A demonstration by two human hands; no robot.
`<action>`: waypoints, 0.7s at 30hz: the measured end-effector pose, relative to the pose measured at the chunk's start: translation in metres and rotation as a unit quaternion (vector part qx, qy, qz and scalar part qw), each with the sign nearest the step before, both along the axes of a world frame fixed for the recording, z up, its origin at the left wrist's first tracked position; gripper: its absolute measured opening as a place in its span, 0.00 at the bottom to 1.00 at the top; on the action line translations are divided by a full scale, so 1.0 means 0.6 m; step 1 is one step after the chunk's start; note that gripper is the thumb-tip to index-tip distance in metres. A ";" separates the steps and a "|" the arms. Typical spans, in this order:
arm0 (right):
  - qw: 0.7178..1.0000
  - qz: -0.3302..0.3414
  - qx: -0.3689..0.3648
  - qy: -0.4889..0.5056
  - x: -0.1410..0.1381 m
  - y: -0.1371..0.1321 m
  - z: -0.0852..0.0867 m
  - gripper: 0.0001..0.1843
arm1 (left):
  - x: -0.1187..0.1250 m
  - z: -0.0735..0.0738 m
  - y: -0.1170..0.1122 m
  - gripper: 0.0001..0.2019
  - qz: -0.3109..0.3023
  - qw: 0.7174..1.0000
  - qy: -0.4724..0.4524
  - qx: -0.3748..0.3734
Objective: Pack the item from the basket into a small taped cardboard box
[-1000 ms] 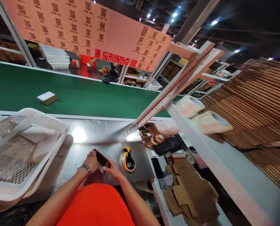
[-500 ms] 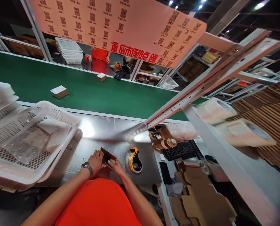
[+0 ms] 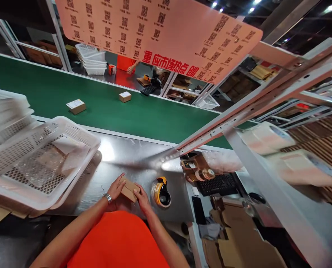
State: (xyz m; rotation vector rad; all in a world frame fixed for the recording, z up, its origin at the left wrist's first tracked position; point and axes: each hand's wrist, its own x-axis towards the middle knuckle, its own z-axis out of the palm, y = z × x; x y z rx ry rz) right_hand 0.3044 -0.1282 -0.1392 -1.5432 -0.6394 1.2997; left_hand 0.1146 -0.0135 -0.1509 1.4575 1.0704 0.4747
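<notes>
Between my two hands is a small brown cardboard box [image 3: 130, 190], its top face now closed and turned up toward me. My left hand [image 3: 116, 187], with a metal watch at the wrist, grips the box's left end. On the right end, my right hand [image 3: 141, 197] presses with thumb and fingers. The underside of the box is hidden, so I cannot tell whether it rests on the metal table [image 3: 110, 169]. A yellow and black tape dispenser [image 3: 161, 192] with a roll of tape lies just right of my right hand.
A white perforated basket [image 3: 92, 143] holding clear plastic packaging and papers stands at left. Beyond the table runs a green conveyor belt [image 3: 104, 111] carrying labelled boxes [image 3: 77, 107]. Right are a metal post [image 3: 210, 130], a keyboard [image 3: 218, 185], tape rolls [image 3: 302, 167] and flattened cardboard [image 3: 244, 230]. A co-worker's hand [image 3: 131, 69] shows across the belt.
The box's raised dark-looking flap is folded down, leaving a flat top. Both hands keep hold of its ends. The whole view has shifted slightly.
</notes>
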 end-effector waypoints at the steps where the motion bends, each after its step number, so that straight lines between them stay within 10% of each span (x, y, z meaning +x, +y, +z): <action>1: 1.000 0.010 0.002 0.004 0.003 0.001 0.002 0.40 | 0.002 0.002 0.000 0.43 0.004 1.000 -0.012 -0.016; 12: 0.989 0.060 0.004 -0.137 0.042 0.004 0.019 0.38 | 0.008 0.015 -0.006 0.39 0.042 0.997 -0.044 -0.049; 17: 0.916 -0.122 -0.045 -0.381 0.115 -0.060 0.013 0.49 | 0.009 0.014 -0.007 0.41 0.038 0.997 -0.050 -0.046; 21: 0.867 -0.096 -0.118 -0.474 0.158 -0.095 -0.003 0.53 | 0.014 0.010 -0.007 0.38 0.009 0.997 -0.062 -0.045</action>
